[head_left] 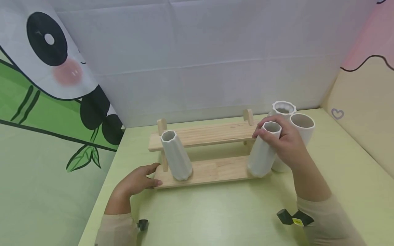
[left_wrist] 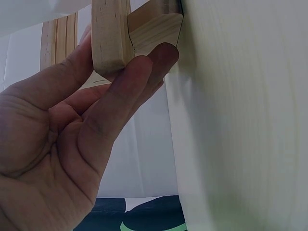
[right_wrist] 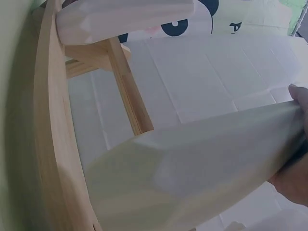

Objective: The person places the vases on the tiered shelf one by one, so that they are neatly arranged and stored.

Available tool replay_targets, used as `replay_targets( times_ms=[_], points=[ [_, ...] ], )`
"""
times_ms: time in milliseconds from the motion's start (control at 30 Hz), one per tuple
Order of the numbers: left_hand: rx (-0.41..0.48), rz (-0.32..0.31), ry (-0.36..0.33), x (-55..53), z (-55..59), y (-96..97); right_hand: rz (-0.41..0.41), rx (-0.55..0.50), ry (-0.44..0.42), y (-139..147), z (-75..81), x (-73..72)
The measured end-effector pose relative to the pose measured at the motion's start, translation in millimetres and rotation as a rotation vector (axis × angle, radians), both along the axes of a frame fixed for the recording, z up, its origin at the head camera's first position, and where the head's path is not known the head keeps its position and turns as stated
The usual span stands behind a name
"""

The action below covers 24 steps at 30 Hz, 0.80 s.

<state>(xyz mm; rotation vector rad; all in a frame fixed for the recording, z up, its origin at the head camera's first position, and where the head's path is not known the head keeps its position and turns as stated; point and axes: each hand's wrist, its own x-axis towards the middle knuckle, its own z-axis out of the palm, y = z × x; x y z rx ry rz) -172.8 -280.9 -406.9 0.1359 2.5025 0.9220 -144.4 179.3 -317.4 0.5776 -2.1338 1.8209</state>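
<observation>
My right hand (head_left: 290, 148) grips a white faceted vase (head_left: 261, 157) near its narrow mouth. The vase stands slightly tilted in view at the right end of a two-tier wooden shelf rack (head_left: 212, 171), its base close over the lower board. A similar white vase (head_left: 176, 159) stands on that board's left end. My left hand (head_left: 136, 181) holds the board's left end, thumb on one face and fingers against the underside, as the left wrist view shows at the board's end (left_wrist: 109, 60). From the right wrist, the held vase (right_wrist: 192, 163) fills the foreground.
Behind my right hand stand a white vase with a scalloped rim (head_left: 284, 106) and a wider smooth white vase (head_left: 303, 122), both partly hidden. The pale green tabletop (head_left: 215, 215) meets a white cloth backdrop (head_left: 197, 68) at the back, with printed side panels left and right.
</observation>
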Motion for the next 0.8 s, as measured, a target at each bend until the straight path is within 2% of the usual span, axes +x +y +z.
replay_targets(
  times_ms=[233, 567, 800],
  points=[
    [0.018, -0.015, 0.014, -0.8, 1.2, -1.0, -0.063, 0.074, -0.009, -6, -1.9, -2.7],
    [0.027, -0.021, 0.018, -0.4, 2.1, -1.4, -0.008, -0.044, 0.008, -15, -4.8, -8.1],
    [0.019, -0.019, 0.016, 0.6, 2.6, -1.5, -0.002, -0.067, 0.01, -21, -8.3, -10.2]
  ],
)
